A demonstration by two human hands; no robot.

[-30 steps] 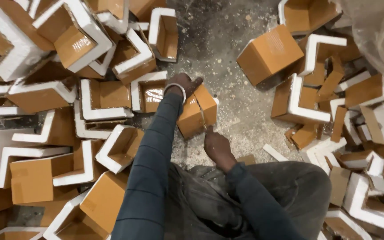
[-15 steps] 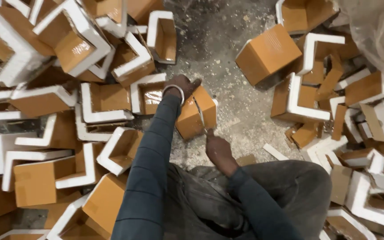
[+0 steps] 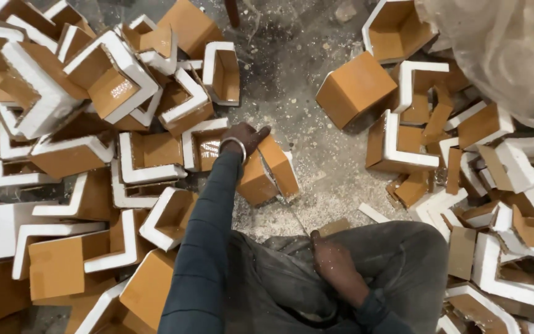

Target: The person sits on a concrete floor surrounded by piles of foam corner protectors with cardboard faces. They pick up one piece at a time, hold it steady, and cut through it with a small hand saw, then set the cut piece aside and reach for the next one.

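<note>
My left hand (image 3: 245,137), with a metal bangle on the wrist, presses down on the top of a brown-faced foam block (image 3: 259,179) on the dusty floor. The block shows a cut that splits it into two halves, the right half (image 3: 282,168) leaning slightly away. My right hand (image 3: 335,265) rests near my knee, closed on the handle end of a thin blade (image 3: 293,215). The blade's tip reaches the bottom of the cut in the block.
Heaps of white foam corner pieces with brown facing lie to the left (image 3: 94,154) and right (image 3: 483,161). A whole brown block (image 3: 355,89) sits at upper right. A pale plastic sack (image 3: 514,55) fills the top right corner. White crumbs cover the grey floor (image 3: 316,161).
My right hand has drawn the blade back toward my body. The cut in the block has widened, and the two halves have spread apart.
</note>
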